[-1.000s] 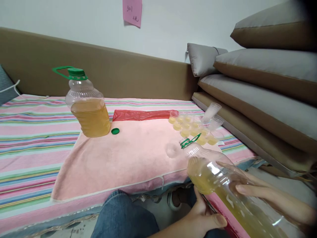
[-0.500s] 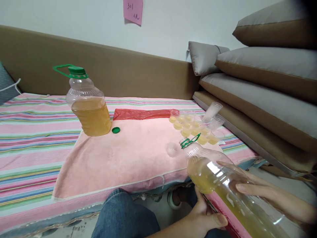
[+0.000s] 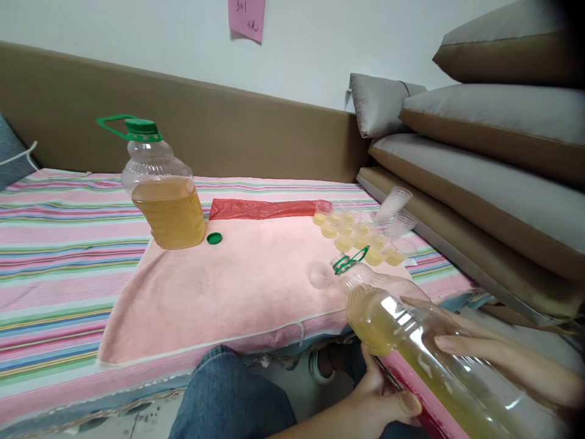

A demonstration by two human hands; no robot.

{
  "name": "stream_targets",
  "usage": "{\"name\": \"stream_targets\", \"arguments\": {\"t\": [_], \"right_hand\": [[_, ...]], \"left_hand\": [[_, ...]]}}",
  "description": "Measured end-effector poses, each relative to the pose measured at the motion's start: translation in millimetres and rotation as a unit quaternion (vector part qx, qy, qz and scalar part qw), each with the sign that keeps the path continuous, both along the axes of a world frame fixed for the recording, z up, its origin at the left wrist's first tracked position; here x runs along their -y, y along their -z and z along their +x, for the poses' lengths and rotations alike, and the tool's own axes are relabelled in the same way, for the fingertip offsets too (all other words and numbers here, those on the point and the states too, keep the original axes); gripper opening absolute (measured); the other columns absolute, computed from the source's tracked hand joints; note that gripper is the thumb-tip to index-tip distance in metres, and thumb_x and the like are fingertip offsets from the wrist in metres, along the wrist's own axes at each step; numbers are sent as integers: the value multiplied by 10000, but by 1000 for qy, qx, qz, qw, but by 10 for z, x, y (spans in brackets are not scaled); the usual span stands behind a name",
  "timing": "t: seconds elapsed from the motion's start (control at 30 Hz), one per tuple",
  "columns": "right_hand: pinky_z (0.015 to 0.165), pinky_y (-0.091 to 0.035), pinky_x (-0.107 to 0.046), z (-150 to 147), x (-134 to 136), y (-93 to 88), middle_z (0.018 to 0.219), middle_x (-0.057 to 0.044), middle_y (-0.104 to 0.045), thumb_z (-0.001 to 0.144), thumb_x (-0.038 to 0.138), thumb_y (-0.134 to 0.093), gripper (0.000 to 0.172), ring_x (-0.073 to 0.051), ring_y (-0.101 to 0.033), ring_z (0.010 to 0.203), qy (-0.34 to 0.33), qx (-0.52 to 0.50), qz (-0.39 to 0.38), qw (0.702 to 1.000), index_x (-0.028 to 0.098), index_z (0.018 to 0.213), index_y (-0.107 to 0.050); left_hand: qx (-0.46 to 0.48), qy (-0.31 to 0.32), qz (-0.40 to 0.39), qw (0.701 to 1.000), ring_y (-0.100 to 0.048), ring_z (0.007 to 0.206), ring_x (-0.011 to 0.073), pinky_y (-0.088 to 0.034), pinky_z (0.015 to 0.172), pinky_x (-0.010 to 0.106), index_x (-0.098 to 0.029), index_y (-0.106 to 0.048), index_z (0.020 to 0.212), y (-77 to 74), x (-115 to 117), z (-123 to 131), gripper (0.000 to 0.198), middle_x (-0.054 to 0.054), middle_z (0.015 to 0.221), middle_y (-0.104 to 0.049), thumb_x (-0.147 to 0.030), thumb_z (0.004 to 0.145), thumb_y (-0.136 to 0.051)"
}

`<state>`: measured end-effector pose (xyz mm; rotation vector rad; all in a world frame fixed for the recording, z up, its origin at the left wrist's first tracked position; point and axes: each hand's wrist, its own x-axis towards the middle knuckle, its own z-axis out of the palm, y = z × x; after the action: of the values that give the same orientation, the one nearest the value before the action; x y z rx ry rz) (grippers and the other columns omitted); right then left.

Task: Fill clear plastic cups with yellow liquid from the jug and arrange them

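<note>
A large clear plastic bottle (image 3: 411, 329) of yellow liquid leans to the left, its uncapped mouth with a green ring handle (image 3: 354, 258) beside an empty-looking clear cup (image 3: 319, 275). My left hand (image 3: 377, 393) grips it from beneath, near the pink label. My right hand (image 3: 484, 353) is wrapped round its far side, partly seen through the plastic. Several clear plastic cups (image 3: 345, 241) with yellow liquid stand close together beyond the mouth. A stack of nested cups (image 3: 393, 205) tilts behind them. No stream of liquid is visible at the mouth.
A second bottle (image 3: 170, 210) with a green cap stands at the left, a loose green cap (image 3: 214, 238) near its base. Behind the pink towel (image 3: 205, 292) lies a red plastic bag (image 3: 267, 209). Stacked cushions (image 3: 493, 158) border the right side.
The view has shifted very slightly. Both hands and the tilted bottle hold practically the same position.
</note>
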<state>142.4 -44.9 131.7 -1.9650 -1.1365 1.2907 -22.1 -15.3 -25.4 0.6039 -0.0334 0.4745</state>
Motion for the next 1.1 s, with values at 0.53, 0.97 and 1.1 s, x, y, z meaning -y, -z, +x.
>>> {"name": "stream_targets", "arguments": {"t": [0.53,0.97,1.1], "right_hand": [[1129,-334,-419,-22,-32,-51,1517,27,-410,749,552,-632,734,-307,-322,1407,-11,18,-5,1000,317,1419,-444],[1154,-289,-419,39,-57,-34,1515,45,-414,728,587,-650,713,-308,-300,1421,-8,50,-15,999,346,1380,-493],[1125,-351,-402,42,-68,-25,1500,53,-437,751,559,-641,685,-311,-337,1402,-2,32,-16,999,355,1386,-483]], "left_hand": [[-34,12,-3,999,-533,1229,363,-344,992,669,-389,-205,1449,29,17,-8,1101,142,1428,-470,-576,553,-818],[-24,12,-14,1000,-566,1190,364,-345,982,693,-379,-275,1424,53,32,22,1040,135,1373,-523,-556,559,-825],[-17,10,-17,1000,-550,1214,366,-339,989,698,-387,-270,1423,50,32,21,1034,133,1413,-487,-543,566,-828]]}}
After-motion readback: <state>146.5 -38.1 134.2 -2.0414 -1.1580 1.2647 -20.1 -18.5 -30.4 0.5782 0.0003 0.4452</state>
